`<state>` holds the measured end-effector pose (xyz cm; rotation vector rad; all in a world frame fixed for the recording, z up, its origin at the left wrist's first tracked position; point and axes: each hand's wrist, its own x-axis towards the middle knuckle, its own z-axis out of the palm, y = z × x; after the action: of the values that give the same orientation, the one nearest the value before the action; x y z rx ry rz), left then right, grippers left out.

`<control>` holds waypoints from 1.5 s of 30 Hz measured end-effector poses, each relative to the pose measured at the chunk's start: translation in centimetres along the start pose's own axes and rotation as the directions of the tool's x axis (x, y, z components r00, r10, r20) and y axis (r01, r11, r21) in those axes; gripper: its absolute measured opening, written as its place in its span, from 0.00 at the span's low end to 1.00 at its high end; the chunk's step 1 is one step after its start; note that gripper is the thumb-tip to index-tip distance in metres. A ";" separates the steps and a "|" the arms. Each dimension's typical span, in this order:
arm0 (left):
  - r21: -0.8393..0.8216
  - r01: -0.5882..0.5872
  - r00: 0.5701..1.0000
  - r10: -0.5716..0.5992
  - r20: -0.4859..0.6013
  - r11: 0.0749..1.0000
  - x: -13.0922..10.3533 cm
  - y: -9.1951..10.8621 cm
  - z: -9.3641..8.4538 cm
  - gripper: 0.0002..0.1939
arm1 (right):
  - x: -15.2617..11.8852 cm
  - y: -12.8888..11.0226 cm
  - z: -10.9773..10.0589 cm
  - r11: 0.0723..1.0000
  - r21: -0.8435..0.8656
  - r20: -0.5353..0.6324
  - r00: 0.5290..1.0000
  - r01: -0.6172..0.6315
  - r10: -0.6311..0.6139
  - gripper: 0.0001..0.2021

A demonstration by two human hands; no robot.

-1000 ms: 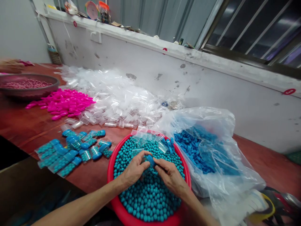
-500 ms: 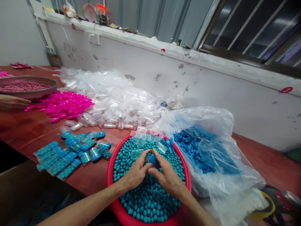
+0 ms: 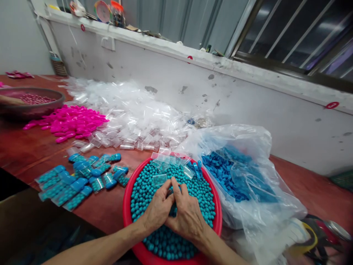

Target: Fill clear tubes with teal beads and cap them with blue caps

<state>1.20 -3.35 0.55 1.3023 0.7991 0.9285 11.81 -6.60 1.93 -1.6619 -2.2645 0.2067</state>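
My left hand (image 3: 159, 207) and my right hand (image 3: 188, 215) meet above a red basin (image 3: 127, 206) full of teal beads (image 3: 176, 244). Both sets of fingers are closed together, and whatever lies between them is hidden by the hands. Clear plastic sleeves (image 3: 160, 179) lie on the beads just beyond my fingertips. Several small blue caps (image 3: 197, 168) rest at the basin's back right edge. Left of the basin, clear sleeves filled with teal beads and fitted with blue caps (image 3: 79, 184) are spread on the red table (image 3: 110, 213).
A large heap of clear sleeves (image 3: 138, 114) lies against the wall. Right of the basin is a plastic bag (image 3: 248, 136) of blue caps. Bright pink pieces (image 3: 79, 121) lie at the left, beside a bowl (image 3: 52, 106) of pink beads with another person's hand (image 3: 11, 100) in it.
My right hand has turned inward over my left, and the blue item seen between my fingers is now hidden. The other person's hand has moved into the bowl. The view has shifted slightly.
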 end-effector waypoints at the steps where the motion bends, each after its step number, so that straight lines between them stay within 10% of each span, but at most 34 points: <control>1: 0.019 0.005 1.000 -0.005 0.001 1.000 -0.2 0.1 0.0 0.10 | -0.1 -0.1 0.0 1.000 0.012 0.023 1.000 -0.016 0.015 0.43; 5: 0.185 -0.006 1.000 0.008 -0.006 0.983 -1.1 1.1 -1.8 0.13 | -0.3 0.2 -0.7 0.991 0.132 0.108 0.993 0.036 -0.051 0.45; 10: 0.394 0.084 0.973 0.011 -0.232 0.915 -1.8 2.5 -9.5 0.21 | 2.0 1.7 -1.5 0.997 0.057 0.025 0.998 0.050 -0.051 0.26; 16: 0.825 0.211 0.854 0.311 -0.416 0.525 -1.9 1.8 -16.4 0.24 | 5.5 1.2 0.4 0.942 -0.251 0.132 0.972 0.221 -0.192 0.18; 20: 0.888 0.120 0.826 0.453 -0.337 0.443 -2.2 2.0 -14.2 0.22 | 6.0 1.0 1.4 0.916 -0.351 0.195 0.972 0.194 -0.131 0.18; 23: 0.884 0.036 0.900 0.369 -0.231 0.466 -2.1 2.0 -11.4 0.18 | 5.8 1.1 1.0 0.928 -0.334 0.223 0.971 0.164 -0.091 0.13; 31: 1.000 0.010 0.982 0.189 -0.009 -0.001 -0.1 1.2 -8.3 0.15 | 6.8 -1.6 1.0 0.957 -0.265 0.228 0.972 0.116 -0.055 0.17; 41: 0.991 -0.098 0.964 0.257 0.071 0.095 -0.6 1.2 -8.3 0.15 | 4.0 2.8 -1.7 0.943 0.324 0.248 0.969 -0.076 -0.007 0.17; 45: 0.976 -0.143 0.974 0.199 0.109 0.165 -0.8 1.5 -6.6 0.16 | 2.0 6.7 -4.6 0.888 0.267 0.605 0.782 -0.374 0.148 0.15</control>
<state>-5.23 -1.19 1.26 2.6036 1.4302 0.5128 18.89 -2.99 4.56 -1.8634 -2.1370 1.2894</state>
